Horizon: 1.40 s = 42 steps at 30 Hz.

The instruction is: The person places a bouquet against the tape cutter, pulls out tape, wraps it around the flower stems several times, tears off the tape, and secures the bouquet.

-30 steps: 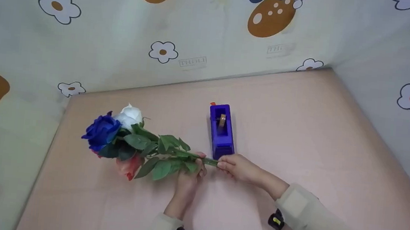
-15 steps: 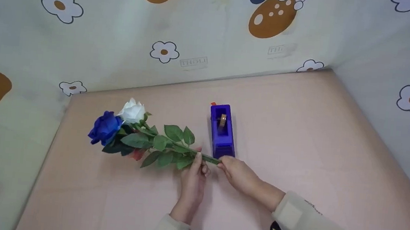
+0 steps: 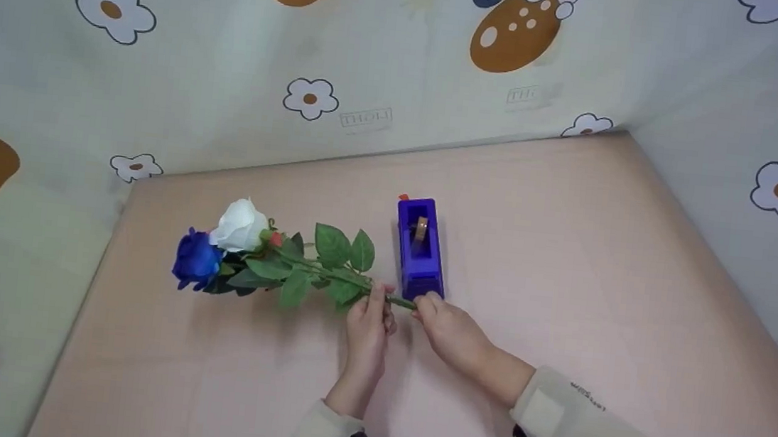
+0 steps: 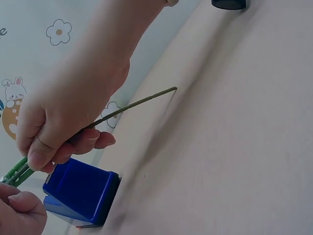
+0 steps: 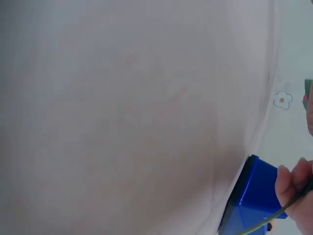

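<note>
A bunch of roses lies across both hands, its heads toward the left in the head view. The blue rose [image 3: 197,260] and white rose [image 3: 240,226] show, with green leaves [image 3: 333,245]; only a bit of red [image 3: 276,238] peeks out behind the white one. My left hand [image 3: 368,334] pinches the stems below the leaves. Close to its right, my right hand [image 3: 456,336] grips the stem ends. In the left wrist view, a thin stem end [image 4: 142,101] sticks out past my right hand [image 4: 66,117]. Most of my left hand falls outside that view.
A blue tape dispenser [image 3: 421,250] with a small roll of tape [image 3: 421,229] stands on the pale pink table [image 3: 571,250], just beyond my right hand. A patterned curtain [image 3: 405,49] closes off the back and sides.
The bunch has turned about its stems: the pinkish-red rose that hung below has gone out of sight, and leaves have swung upward. My right hand has rolled over slightly at the stem ends.
</note>
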### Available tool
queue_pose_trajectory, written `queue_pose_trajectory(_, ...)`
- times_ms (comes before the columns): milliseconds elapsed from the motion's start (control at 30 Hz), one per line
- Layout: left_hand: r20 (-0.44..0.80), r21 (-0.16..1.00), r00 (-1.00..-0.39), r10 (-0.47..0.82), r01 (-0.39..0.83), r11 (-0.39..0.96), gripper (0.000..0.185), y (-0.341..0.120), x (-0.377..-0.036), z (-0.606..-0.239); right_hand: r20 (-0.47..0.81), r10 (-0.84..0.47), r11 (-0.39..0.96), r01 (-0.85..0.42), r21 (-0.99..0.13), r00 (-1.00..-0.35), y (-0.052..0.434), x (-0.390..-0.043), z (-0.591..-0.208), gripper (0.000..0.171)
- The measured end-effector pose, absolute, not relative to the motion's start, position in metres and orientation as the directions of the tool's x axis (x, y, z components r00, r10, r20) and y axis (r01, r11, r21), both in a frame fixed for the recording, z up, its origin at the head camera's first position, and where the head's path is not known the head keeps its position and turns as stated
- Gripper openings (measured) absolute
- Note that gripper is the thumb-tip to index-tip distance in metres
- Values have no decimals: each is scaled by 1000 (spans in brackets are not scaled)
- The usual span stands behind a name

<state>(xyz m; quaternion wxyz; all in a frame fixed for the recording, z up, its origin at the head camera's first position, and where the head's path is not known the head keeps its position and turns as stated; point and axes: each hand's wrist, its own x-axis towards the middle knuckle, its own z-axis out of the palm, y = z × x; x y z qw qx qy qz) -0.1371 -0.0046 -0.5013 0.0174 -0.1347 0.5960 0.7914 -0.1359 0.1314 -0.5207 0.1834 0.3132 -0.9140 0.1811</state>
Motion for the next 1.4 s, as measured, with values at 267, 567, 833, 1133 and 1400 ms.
queue_pose_trajectory(267, -203, 965, -970, -134, -175, -197, 31, -7, -138, -504, 429, -503, 741, -630, -233, -750, 130, -135, -519, 16)
queue_pose_trajectory(567, -150, 955, -987, -48, -132, -265, 25, -11, -141, -506, -92, -454, 382, -101, -919, -886, 142, -151, -498, 41)
queue_pose_trajectory(833, -130, 949, -990, 58, -142, -282, 25, -15, -143, -512, -446, -550, 194, 411, -891, -706, 157, -176, -486, 37)
queue_pose_trajectory(1133, -142, 942, -973, 182, -190, -276, 24, -23, -148, -516, -478, -654, 135, 532, -836, -586, 164, -183, -492, 45)
queue_pose_trajectory(1400, -109, 945, -949, 297, -192, -267, 26, -32, -156, -516, -339, -791, 208, 298, -932, -509, 167, -185, -500, 42)
